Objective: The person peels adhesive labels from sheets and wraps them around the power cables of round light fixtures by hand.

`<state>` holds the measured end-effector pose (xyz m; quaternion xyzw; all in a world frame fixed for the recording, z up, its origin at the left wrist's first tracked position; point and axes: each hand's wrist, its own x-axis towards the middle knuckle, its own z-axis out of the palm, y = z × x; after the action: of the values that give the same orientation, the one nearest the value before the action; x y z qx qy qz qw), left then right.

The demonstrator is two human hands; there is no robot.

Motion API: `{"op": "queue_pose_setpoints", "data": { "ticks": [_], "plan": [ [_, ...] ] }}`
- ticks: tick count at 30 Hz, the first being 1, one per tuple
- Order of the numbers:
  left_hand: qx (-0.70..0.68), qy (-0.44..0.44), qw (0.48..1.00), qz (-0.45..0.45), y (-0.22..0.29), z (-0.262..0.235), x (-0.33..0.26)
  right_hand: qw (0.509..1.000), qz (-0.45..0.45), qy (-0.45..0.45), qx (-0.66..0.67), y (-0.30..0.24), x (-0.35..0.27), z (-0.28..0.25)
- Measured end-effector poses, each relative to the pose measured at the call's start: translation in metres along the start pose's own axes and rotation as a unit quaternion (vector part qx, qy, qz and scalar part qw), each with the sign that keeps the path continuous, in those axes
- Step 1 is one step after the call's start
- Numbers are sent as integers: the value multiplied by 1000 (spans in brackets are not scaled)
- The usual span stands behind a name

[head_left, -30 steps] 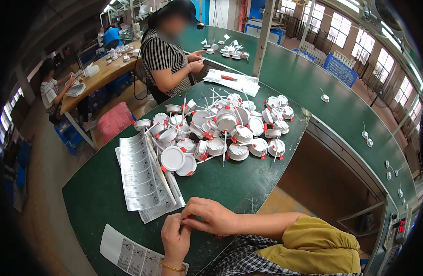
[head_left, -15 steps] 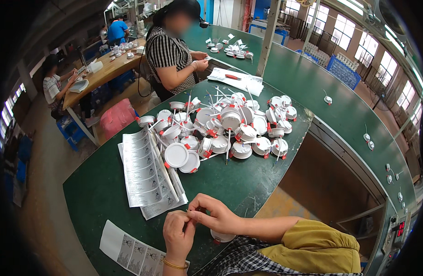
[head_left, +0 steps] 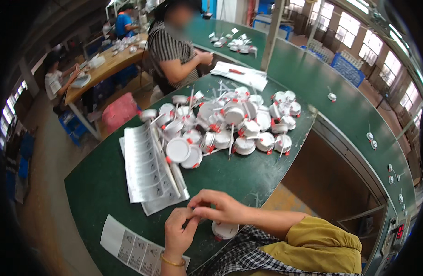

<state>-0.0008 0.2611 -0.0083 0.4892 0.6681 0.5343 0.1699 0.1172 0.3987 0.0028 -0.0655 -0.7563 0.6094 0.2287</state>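
Observation:
My left hand (head_left: 179, 228), with a gold bangle at its wrist, and my right hand (head_left: 219, 207) meet over the near part of the green table. Both are closed, fingertips pinched together; a tiny dark bit shows between them, too small to name. Just below my right hand lies a round white lamp (head_left: 225, 230) with a red clip, partly covered by my wrist. To the left of my left hand is a strip of printed white labels (head_left: 131, 248). Beyond my hands, more label sheets (head_left: 144, 170) lie beside a heap of white round lamps (head_left: 234, 115) with red clips and wires.
The green table (head_left: 96, 184) curves round to a long green bench (head_left: 308, 73) on the right, carrying scattered lamps. Across the heap, a person in a striped top (head_left: 172, 60) works with both hands near a white sheet (head_left: 252, 79) holding a red tool. A wooden table (head_left: 108, 69) stands far left.
The view has shifted slightly. My hands remain pinched together, the right one a little higher, and more of the lamp below it shows.

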Motion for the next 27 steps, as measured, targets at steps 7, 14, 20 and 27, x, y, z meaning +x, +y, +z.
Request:
{"op": "queue_pose_setpoints", "data": {
  "ticks": [7,14,20,27],
  "plan": [
    [-61,-36,993,-90,5,1,11,996,39,60,-55,6,-5,-2],
    [-97,-42,985,-136,-3,-7,4,989,147,16,24,9,-1,-2],
    [-121,-40,979,-158,-2,-7,7,982,190,-17,0,5,-11,-4],
    [-30,-9,994,-105,-9,-8,5,991,79,12,-105,11,-13,5]
  ]
}}
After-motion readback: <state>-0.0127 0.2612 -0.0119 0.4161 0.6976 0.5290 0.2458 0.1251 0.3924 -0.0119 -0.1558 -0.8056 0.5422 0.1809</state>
